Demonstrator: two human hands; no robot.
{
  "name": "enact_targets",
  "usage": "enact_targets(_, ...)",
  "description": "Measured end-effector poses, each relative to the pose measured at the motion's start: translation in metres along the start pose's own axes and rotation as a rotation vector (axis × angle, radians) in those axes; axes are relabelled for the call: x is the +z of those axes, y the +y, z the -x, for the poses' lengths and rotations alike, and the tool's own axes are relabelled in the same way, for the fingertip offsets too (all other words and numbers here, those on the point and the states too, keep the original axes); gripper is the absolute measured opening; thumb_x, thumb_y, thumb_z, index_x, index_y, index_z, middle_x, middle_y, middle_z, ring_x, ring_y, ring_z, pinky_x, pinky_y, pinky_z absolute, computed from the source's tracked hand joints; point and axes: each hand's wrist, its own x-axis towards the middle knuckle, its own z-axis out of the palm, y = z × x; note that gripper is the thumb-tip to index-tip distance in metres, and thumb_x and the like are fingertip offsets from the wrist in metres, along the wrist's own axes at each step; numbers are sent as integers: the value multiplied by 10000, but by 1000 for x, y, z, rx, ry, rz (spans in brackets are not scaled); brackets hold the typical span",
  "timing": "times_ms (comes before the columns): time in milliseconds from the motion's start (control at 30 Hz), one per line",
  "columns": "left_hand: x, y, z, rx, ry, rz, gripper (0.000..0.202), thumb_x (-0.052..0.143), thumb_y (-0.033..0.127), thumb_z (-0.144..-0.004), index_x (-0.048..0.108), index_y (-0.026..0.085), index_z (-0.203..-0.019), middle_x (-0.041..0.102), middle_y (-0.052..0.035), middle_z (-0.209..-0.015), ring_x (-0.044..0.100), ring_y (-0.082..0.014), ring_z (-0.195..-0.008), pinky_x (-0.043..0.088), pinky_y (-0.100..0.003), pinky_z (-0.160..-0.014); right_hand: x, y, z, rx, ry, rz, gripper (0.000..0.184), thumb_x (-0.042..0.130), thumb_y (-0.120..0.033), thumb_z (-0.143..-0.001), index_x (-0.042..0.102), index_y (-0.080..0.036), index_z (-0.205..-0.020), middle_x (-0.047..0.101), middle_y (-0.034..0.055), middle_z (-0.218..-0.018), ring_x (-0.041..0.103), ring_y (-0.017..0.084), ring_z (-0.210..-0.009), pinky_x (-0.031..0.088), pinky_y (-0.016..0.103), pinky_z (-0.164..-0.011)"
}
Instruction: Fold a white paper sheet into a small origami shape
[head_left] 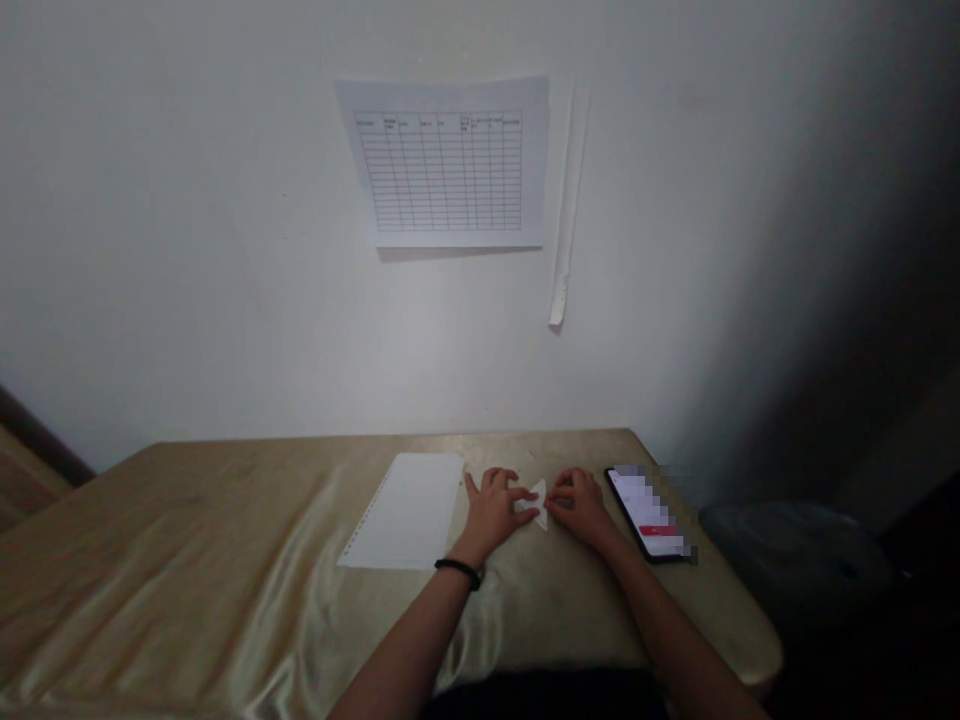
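- One small white paper piece (pixel 542 506), between the hands, right of the punched sheet (pixel 409 510).
- One left hand (pixel 496 506), thumb and forefinger holding its left side.
- One right hand (pixel 580 502), fingertips narrowly pinching its right edge.
- Advisable: light, even pressure, edges aligned.

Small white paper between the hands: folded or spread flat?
Folded, apparently: the small white paper has a compact, pointed outline; creases too small to tell.

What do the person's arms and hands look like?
The left forearm and right forearm show no sleeves. The left hand is bare, with a black band around its wrist. The right hand is bare too, without a band.
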Motion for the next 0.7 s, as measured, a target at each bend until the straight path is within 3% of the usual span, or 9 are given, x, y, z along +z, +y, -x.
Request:
enact_targets(433, -3, 3, 1, -33, -34, -16, 320, 742, 534, -806, 727, 444, -1112, 567, -24, -1332, 382, -329, -1333, 8, -771, -1106, -8, 4, 2, -86, -142, -107, 13, 767, -248, -744, 770, -259, -750, 626, 47, -1075, 505, 222, -1117, 370, 402, -1058)
enact_targets(700, -1, 0, 1, -15, -4, -8, 301, 738, 544, -807, 731, 449, -1093, 578, -25, -1320, 396, -322, -1324, 21, -787, -1091, -11, -2, 6, -90, -109, -89, 46, 739, -244, -768, 775, -263, -789, 615, 57, -1084, 512, 221, -1109, 372, 384, -1044)
